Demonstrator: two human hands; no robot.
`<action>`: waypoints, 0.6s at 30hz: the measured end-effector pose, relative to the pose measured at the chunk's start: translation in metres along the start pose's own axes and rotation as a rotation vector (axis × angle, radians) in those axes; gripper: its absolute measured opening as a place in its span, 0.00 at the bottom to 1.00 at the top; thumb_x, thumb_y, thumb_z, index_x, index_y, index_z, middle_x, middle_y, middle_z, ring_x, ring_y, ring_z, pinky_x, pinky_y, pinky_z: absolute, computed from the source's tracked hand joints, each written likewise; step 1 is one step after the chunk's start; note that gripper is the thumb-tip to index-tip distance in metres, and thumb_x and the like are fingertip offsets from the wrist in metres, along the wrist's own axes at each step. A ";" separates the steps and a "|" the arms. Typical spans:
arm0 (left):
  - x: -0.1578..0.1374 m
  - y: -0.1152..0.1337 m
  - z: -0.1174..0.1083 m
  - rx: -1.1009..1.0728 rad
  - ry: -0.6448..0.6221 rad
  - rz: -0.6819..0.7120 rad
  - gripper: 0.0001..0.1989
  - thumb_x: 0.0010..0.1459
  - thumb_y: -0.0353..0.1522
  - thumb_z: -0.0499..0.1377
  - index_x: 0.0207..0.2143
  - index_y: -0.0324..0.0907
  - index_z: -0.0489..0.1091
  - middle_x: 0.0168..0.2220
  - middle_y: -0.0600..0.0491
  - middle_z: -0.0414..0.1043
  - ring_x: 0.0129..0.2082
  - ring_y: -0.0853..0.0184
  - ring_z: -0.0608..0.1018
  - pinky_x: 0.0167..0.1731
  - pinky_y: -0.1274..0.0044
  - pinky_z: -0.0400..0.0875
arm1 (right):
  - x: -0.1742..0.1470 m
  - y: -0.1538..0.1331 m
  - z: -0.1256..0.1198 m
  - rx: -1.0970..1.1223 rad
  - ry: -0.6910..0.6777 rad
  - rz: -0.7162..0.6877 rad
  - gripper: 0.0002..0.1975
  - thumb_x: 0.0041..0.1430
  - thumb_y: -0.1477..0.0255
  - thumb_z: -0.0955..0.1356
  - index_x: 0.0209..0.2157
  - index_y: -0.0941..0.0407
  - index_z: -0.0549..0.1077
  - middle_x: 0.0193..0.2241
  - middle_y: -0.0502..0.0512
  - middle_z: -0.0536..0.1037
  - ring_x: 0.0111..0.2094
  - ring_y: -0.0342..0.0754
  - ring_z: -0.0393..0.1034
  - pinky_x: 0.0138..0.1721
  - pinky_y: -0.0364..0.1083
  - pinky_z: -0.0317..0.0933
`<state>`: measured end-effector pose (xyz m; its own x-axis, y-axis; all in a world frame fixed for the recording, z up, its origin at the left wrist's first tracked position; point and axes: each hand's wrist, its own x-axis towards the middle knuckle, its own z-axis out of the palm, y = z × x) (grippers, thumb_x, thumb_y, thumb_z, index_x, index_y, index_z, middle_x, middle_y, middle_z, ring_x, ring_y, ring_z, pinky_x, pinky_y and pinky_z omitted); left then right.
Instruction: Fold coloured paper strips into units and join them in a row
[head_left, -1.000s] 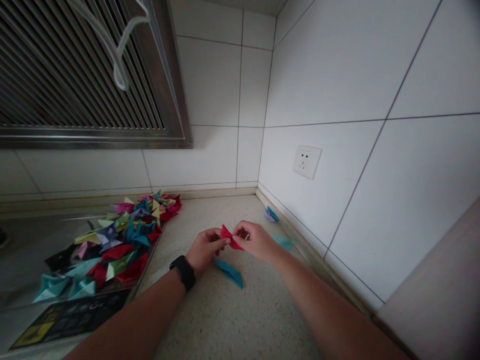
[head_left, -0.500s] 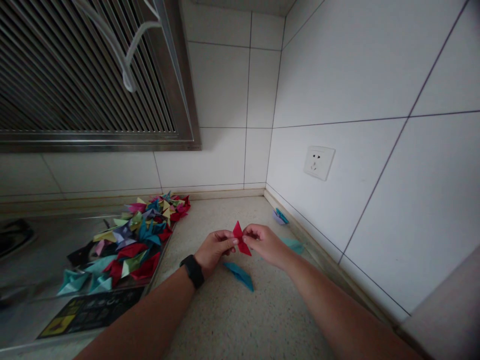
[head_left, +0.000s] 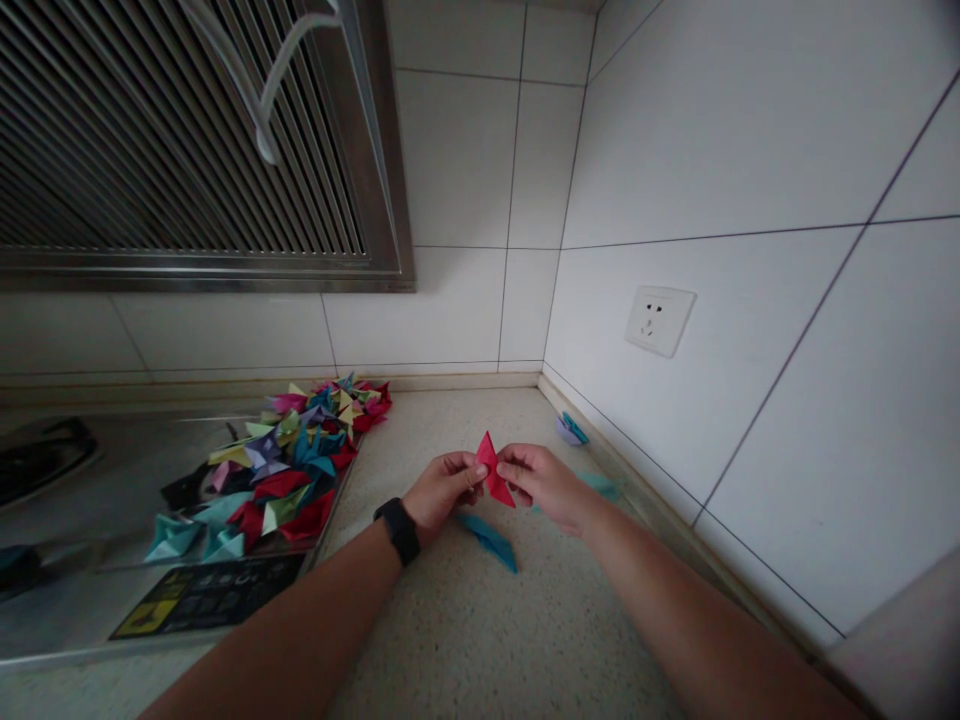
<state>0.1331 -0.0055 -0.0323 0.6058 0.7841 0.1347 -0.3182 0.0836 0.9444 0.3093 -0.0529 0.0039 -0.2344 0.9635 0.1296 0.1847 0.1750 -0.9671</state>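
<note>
Between my two hands, above the speckled counter (head_left: 450,630), is a small red folded paper piece (head_left: 493,475) with pointed ends. My left hand (head_left: 448,490), with a black watch on its wrist, pinches its left edge between thumb and fingers. The right edge is pinched by my right hand (head_left: 541,483). Just below my hands a blue folded paper piece (head_left: 491,543) lies on the counter. Behind my right hand and partly hidden by it lies a pale teal paper piece (head_left: 598,485). A purple and blue folded piece (head_left: 571,428) rests by the right wall.
At left, a heap of colourful folded papers (head_left: 289,470) spreads over the steel stovetop (head_left: 90,600). A range hood (head_left: 386,275) with a white looped cord (head_left: 266,130) hangs above it. The tiled right wall carries a power socket (head_left: 660,320).
The view has shifted slightly, so everything sits a little differently in frame. Both hands keep hold of the red paper, which has turned slightly and shows a broader face.
</note>
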 end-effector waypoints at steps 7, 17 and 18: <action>0.001 -0.001 0.003 0.110 0.026 -0.027 0.16 0.47 0.39 0.67 0.32 0.37 0.71 0.26 0.55 0.69 0.22 0.74 0.67 0.23 0.81 0.60 | 0.005 0.004 0.003 -0.069 0.133 0.009 0.11 0.57 0.63 0.66 0.30 0.57 0.71 0.21 0.47 0.67 0.18 0.38 0.55 0.19 0.40 0.47; 0.000 0.000 0.002 0.067 -0.076 0.020 0.14 0.50 0.39 0.66 0.31 0.37 0.70 0.22 0.57 0.64 0.21 0.75 0.64 0.24 0.81 0.56 | 0.001 0.004 0.010 0.222 0.093 0.126 0.14 0.54 0.61 0.69 0.33 0.59 0.72 0.23 0.50 0.69 0.23 0.40 0.60 0.22 0.40 0.50; 0.000 0.000 0.002 0.067 -0.071 0.017 0.15 0.50 0.40 0.66 0.32 0.37 0.70 0.22 0.57 0.64 0.21 0.75 0.64 0.24 0.81 0.56 | 0.000 0.004 0.009 0.233 0.091 0.129 0.14 0.54 0.61 0.69 0.33 0.59 0.72 0.24 0.51 0.70 0.23 0.41 0.60 0.22 0.41 0.51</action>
<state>0.1346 -0.0064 -0.0316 0.6518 0.7392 0.1694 -0.2807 0.0276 0.9594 0.3009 -0.0537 -0.0018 -0.1345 0.9909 0.0108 -0.0192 0.0083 -0.9998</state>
